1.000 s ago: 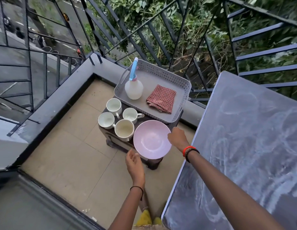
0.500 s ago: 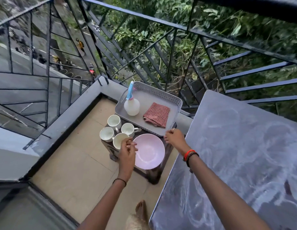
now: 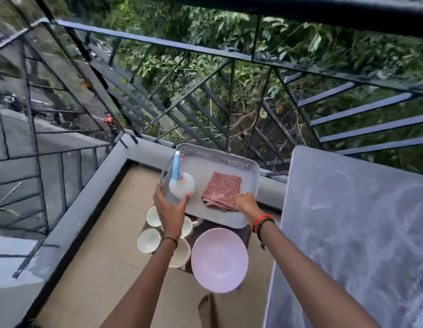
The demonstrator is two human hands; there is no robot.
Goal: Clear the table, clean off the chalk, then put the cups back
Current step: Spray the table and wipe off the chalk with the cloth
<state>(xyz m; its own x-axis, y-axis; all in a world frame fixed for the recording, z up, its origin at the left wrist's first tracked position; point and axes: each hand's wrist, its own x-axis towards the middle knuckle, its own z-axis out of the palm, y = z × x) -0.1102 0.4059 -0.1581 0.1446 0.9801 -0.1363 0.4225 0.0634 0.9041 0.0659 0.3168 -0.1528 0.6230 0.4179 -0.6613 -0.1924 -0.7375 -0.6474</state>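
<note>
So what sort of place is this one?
Probably a balcony above ground level: a metal railing along two sides, treetops beyond it, and a tiled floor.

- Both bare arms reach forward, away from the body, almost straight and roughly side by side.
- The left hand lies back up, with the thumb on the right and the fingers on the left, curved round the base of the spray bottle.
- The right hand is knuckles up, its fingers curled down and pinching the near right corner of the checked cloth.
- A ring sits on one right finger.
- A thin black band circles the left wrist, and red and dark bands circle the right.
- A bare foot shows near, between the arms.
</note>
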